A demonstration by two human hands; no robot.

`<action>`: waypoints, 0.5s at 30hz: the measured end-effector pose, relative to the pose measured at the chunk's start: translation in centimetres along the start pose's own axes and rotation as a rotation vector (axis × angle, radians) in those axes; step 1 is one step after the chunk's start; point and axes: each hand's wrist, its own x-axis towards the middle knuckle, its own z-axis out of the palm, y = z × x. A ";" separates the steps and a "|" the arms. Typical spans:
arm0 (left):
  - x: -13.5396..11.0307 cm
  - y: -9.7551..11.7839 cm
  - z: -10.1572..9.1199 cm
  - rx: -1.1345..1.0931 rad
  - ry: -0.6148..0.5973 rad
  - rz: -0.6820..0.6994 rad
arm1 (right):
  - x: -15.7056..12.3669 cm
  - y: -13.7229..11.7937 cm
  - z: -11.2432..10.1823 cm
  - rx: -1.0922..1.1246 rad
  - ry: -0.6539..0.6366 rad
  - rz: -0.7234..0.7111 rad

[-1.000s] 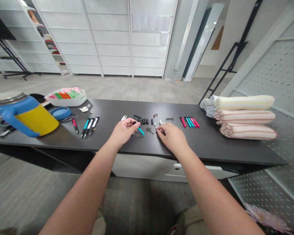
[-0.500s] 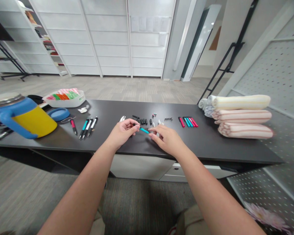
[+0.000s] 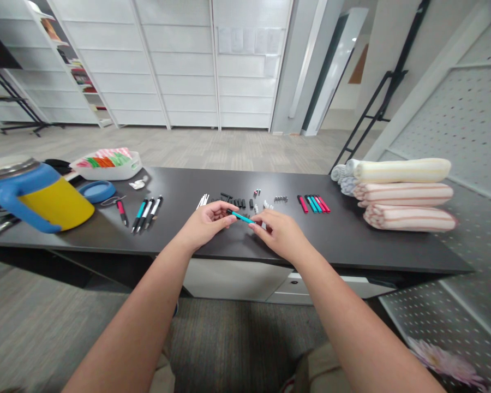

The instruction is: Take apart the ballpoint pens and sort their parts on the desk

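A teal pen barrel [image 3: 243,217] with a black grip on its left end is held between both hands over the desk. My left hand [image 3: 207,222] pinches it near the black end. My right hand [image 3: 279,232] has its thumb and fingers closed on the teal right end. Just beyond the hands lie white thin tubes [image 3: 203,201], several black grips [image 3: 240,203], small white parts [image 3: 267,205] and a row of small metal parts [image 3: 281,199]. Pink and teal barrels [image 3: 317,203] lie to the right.
Several pens [image 3: 147,214] lie at the left, beside a pink pen [image 3: 121,212] with a cord. Further left stand a blue-and-yellow mug [image 3: 61,199], a blue lid [image 3: 97,191] and a white basket [image 3: 106,172] of colourful packets. Rolled towels [image 3: 407,194] are stacked at the right.
The pen barrel has shifted slightly right, and more of its black end now shows past the left fingers. Both hands stay close to the same spot.
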 end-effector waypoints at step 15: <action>0.1 0.4 0.1 0.009 0.051 -0.018 | -1.9 2.7 -2.5 -0.365 0.322 0.516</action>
